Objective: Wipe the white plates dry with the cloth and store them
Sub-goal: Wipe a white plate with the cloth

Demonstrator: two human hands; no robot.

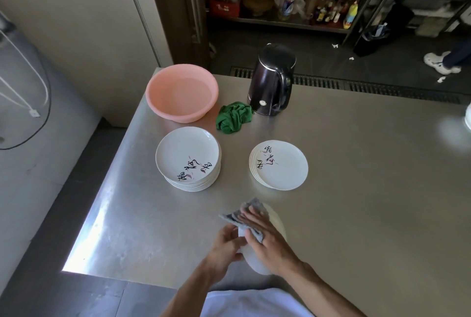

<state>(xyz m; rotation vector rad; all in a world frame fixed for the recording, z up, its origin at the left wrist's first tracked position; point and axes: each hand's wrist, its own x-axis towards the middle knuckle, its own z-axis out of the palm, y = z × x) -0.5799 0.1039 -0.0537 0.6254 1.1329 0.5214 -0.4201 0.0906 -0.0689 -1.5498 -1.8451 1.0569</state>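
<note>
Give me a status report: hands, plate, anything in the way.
Left hand grips tilted white round plate. Right hand presses grey cloth flat against it. Taller stack of white plates and lower stack stand beyond, clear of hands.

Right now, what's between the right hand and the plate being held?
A grey cloth: the right hand presses it against the tilted white plate, which the left hand holds. The head view shows it.
</note>
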